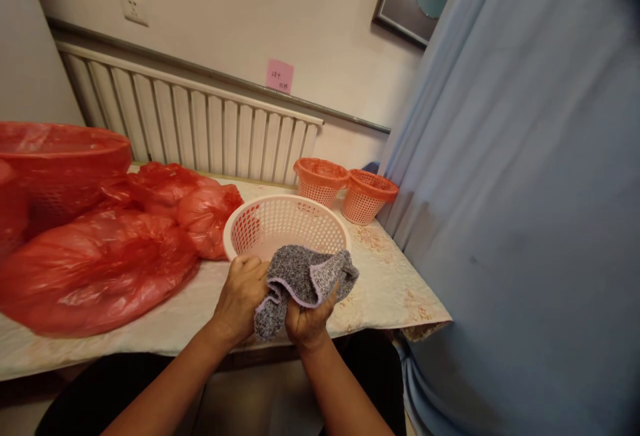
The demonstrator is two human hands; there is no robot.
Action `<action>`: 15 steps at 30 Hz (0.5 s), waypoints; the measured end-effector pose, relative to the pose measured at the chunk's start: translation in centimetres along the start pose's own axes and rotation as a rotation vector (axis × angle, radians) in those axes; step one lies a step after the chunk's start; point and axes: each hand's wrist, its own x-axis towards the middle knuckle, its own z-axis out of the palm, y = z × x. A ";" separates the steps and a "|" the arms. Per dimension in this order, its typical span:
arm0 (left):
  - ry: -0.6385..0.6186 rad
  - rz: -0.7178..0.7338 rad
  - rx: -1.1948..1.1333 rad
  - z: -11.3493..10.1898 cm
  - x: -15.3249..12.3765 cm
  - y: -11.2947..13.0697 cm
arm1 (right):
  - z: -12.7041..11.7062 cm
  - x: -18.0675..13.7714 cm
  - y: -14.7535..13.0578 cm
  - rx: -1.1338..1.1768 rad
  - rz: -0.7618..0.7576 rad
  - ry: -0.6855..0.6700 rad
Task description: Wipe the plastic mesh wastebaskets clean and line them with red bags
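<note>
The left hand [243,296] is closed in a loose fist, and its fingers pinch the left edge of a grey cloth [305,276]. The right hand [307,321] is under the cloth with its fingers curled up into the fabric, gripping it from below. The cloth is bunched between the two hands, with a pale lilac hem showing along one fold and a corner hanging down between the wrists. It is held just above the near edge of the surface [395,289], which has a pale flowered cover.

Right behind the hands stands a pale basket [231,228] with a perforated wall, and the cloth overlaps its near rim. To its left lie crumpled red bags [100,269], one touching the basket. A red tub [60,156] sits further left. Behind the basket, two small orange baskets [320,181] stand side by side near the far right corner. A white radiator [200,123] runs along the wall with a pink note [279,76] above it. A blue curtain [525,223] fills the right side.
</note>
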 end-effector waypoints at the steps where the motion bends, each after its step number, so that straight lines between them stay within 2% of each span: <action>1: 0.001 0.002 0.000 0.0 0.0 0.0 | 0.0 0.0 0.0 0.007 0.002 0.007; 15: -0.019 -0.006 -0.014 0.0 0.0 -0.2 | 0.4 -0.6 0.8 0.085 0.080 -0.018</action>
